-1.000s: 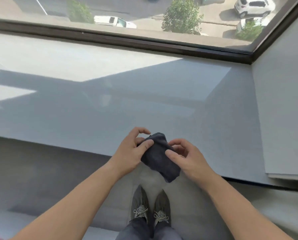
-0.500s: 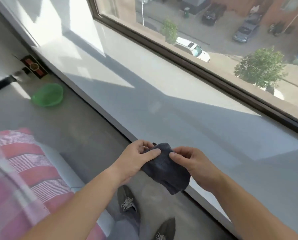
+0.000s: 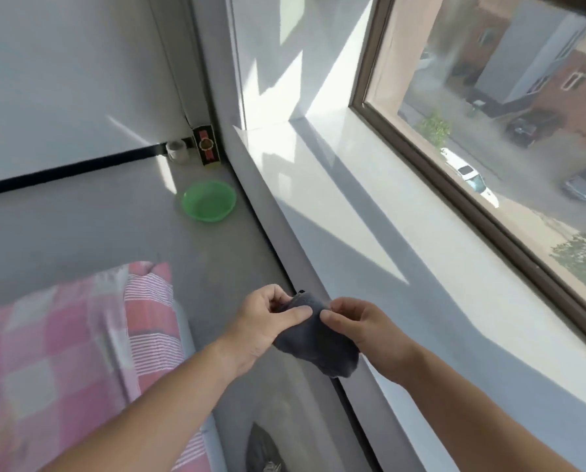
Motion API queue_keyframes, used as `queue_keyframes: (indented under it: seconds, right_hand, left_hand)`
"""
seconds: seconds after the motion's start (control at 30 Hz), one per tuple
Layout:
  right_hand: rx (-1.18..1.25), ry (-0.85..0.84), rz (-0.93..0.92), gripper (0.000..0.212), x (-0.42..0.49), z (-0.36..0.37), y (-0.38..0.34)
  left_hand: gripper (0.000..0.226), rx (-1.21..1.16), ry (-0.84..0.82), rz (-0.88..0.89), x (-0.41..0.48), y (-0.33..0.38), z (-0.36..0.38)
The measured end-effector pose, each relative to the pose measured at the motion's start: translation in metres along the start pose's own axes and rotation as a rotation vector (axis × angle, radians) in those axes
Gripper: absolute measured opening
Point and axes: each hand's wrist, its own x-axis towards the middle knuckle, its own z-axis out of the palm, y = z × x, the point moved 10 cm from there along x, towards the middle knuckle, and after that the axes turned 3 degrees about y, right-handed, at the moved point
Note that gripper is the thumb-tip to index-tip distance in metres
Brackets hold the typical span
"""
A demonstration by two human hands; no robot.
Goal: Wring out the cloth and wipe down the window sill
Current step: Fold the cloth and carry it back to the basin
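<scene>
A dark grey cloth [image 3: 318, 345] hangs bunched between both hands, just over the front edge of the window sill. My left hand [image 3: 260, 327] pinches its upper left part with thumb and fingers. My right hand [image 3: 359, 327] grips the upper right part, thumb on top. The wide pale grey window sill [image 3: 370, 233] runs from the lower right up to the far corner, partly sunlit, partly in shadow. The cloth's lower end dangles loose below my hands.
A green plastic basin [image 3: 209, 201] sits on the grey floor near the corner, beside a small glass jar [image 3: 177, 151] and a dark box [image 3: 207, 144]. A pink checked bedcover [image 3: 63, 352] lies at left. The window frame [image 3: 455, 185] borders the sill. A shoe [image 3: 264, 451] shows below.
The view has swung left, bringing the room corner, basin and bedcover into sight. Both hands keep hold of the cloth at the sill's edge, fingers slightly closer together.
</scene>
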Motion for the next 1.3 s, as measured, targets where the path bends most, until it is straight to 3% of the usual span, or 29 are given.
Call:
queue_keyframes:
  seconds: [0.2,0.6,0.7,0.97,1.17,1.3]
  right_hand:
    - [0.11,-0.101,0.041,0.065,0.111,0.053,-0.044]
    - [0.021,-0.254,0.063,0.033,0.345,0.114,-0.161]
    - [-0.016,-0.249,0.055,0.025,0.417,0.129,-0.192]
    - [-0.06,-0.423,0.284,0.039,0.566,0.209,-0.236]
    - [-0.145,-0.089,0.171,0.023,0.677,0.224,-0.278]
    - [-0.153,0.014,0.167,0.026,0.73,0.232,-0.298]
  left_hand:
    - [0.027,-0.179,0.11,-0.036,0.079,0.039,-0.09]
    - [0.03,-0.35,0.351,-0.038,0.253,0.105,-0.245]
    - [0.042,-0.369,0.426,-0.045,0.3,0.119,-0.291]
    - [0.048,-0.463,0.482,-0.081,0.415,0.145,-0.413]
    - [0.051,-0.344,0.326,-0.178,0.511,0.163,-0.492]
    - [0.037,-0.261,0.243,-0.26,0.57,0.174,-0.525]
